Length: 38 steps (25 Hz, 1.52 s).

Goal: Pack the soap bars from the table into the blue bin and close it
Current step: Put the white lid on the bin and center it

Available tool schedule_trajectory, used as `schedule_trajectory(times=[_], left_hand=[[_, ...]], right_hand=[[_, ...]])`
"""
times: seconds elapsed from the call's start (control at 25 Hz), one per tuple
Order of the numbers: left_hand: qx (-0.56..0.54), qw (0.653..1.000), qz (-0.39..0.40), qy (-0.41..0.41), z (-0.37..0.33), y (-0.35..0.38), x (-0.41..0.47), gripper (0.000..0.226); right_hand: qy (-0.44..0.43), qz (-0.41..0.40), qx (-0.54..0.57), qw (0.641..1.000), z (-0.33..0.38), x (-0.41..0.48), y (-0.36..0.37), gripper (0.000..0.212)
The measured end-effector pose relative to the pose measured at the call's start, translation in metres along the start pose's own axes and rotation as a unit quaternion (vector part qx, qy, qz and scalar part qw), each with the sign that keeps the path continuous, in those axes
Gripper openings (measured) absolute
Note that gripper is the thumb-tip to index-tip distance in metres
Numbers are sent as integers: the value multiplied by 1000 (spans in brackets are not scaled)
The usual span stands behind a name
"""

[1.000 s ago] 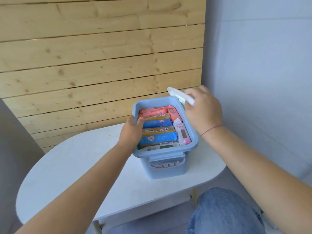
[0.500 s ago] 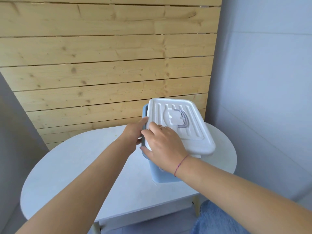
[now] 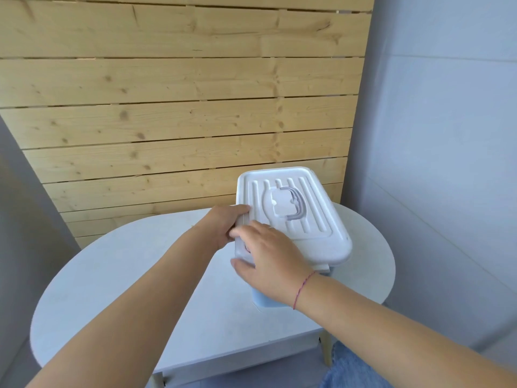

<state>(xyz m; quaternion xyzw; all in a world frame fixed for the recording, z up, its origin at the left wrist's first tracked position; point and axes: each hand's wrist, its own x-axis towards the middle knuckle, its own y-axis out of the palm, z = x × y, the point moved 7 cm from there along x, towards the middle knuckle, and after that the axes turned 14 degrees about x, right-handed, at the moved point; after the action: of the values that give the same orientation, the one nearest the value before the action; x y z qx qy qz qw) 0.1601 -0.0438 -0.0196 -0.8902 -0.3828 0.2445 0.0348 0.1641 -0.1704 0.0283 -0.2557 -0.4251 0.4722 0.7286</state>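
A white ribbed lid with a grey handle lies on top of the blue bin, of which only a low strip shows below my right wrist. The soap bars are hidden under the lid. My left hand grips the lid's left edge, thumb on top and fingers curled round the rim. My right hand holds the near left corner, with fingers spread on the top and the thumb under the rim.
The bin stands on the right part of a white oval table. A wooden slat wall rises behind it and a grey wall stands close on the right. My jeans-clad knee shows below the table edge.
One second ago the bin was uncovered, with soap bars showing and my right hand holding the lid behind it. The lid now covers the bin, and both hands have settled on its left side.
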Motion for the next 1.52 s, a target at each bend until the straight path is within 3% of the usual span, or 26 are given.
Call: schedule_trajectory(times=[0.08, 0.16, 0.24, 0.28, 0.36, 0.44, 0.52, 0.56, 0.68, 0.84, 0.96, 1.04, 1.08, 1.2, 1.28, 1.4, 1.52], left_hand=[[-48, 999, 24, 0, 3, 4, 2, 24], [-85, 996, -21, -4, 6, 6, 4, 27], [-116, 988, -98, -15, 10, 6, -2, 19], [-133, 983, -127, -18, 10, 8, -7, 14], [-186, 967, -171, -14, 15, 14, -18, 14], [-237, 946, -221, -15, 22, 20, -29, 13], [-302, 917, -262, -16, 32, 28, -38, 15], [-329, 902, -278, -17, 38, 30, -42, 21], [-335, 896, -292, 2, 54, 23, -62, 24], [-322, 934, -149, 26, 77, -2, -89, 20], [-281, 927, -246, -32, 104, -80, -77, 36], [-239, 905, -344, -80, 114, -138, -64, 59], [-203, 907, -357, -94, 110, -158, -59, 65], [-197, 955, -209, -73, 91, -167, -30, 56], [-194, 968, -142, -78, 82, -163, -25, 45], [-184, 969, -131, -101, 81, -160, -20, 38], [-171, 963, -189, -90, 81, -170, -15, 62]], right_hand=[[-9, -35, -9, 999, -2, -13, 3, 29], [14, -184, 3, 983, -15, -31, -22, 24], [131, -355, 28, 925, -44, -61, -56, 33], [225, -403, 61, 885, -67, -78, -65, 46], [387, -406, 208, 801, -115, -101, -55, 72], [423, -382, 411, 712, -142, -102, -26, 81], [409, -368, 531, 645, -149, -92, -5, 66], [400, -374, 547, 633, -149, -86, -3, 53], [378, -329, 568, 653, -155, -60, -5, 42], [379, -123, 630, 667, -156, -8, 3, 41], [394, -49, 587, 705, -153, 31, 10, 45], [393, -27, 554, 733, -155, 54, 15, 47], [394, -19, 542, 742, -156, 63, 16, 43], [404, -13, 494, 770, -155, 81, 9, 30], [410, -12, 464, 785, -156, 85, 4, 22], [428, -12, 448, 785, -164, 79, 4, 21], [422, -34, 454, 784, -168, 75, 6, 20]])
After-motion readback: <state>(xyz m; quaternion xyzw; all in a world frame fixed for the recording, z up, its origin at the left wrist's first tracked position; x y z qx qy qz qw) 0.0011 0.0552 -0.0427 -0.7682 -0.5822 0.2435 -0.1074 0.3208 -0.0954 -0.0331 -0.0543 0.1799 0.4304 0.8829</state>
